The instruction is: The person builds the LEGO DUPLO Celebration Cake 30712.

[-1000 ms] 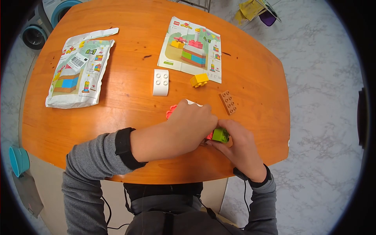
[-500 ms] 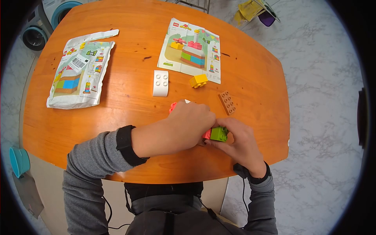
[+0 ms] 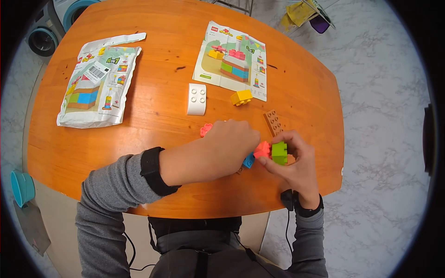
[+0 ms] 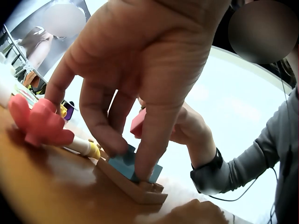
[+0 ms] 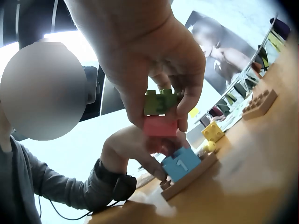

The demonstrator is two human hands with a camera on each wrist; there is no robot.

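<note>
The green brick (image 5: 159,103) and, against it, the pink brick (image 5: 160,126) sit between the thumb and fingers of the right hand (image 3: 299,160), which pinches them, parted only to their width. The left hand (image 3: 227,143), likewise narrowed, pinches the blue brick (image 5: 183,167), below its palm on a brown plate (image 5: 190,177). Each of those bricks numbers one. The counter (image 3: 153,120) also bears one loose brown block (image 3: 272,121), one white curved brick (image 3: 196,99), one yellow brick (image 3: 241,97), one leaflet (image 3: 232,60) and one bag (image 3: 92,88).
</note>
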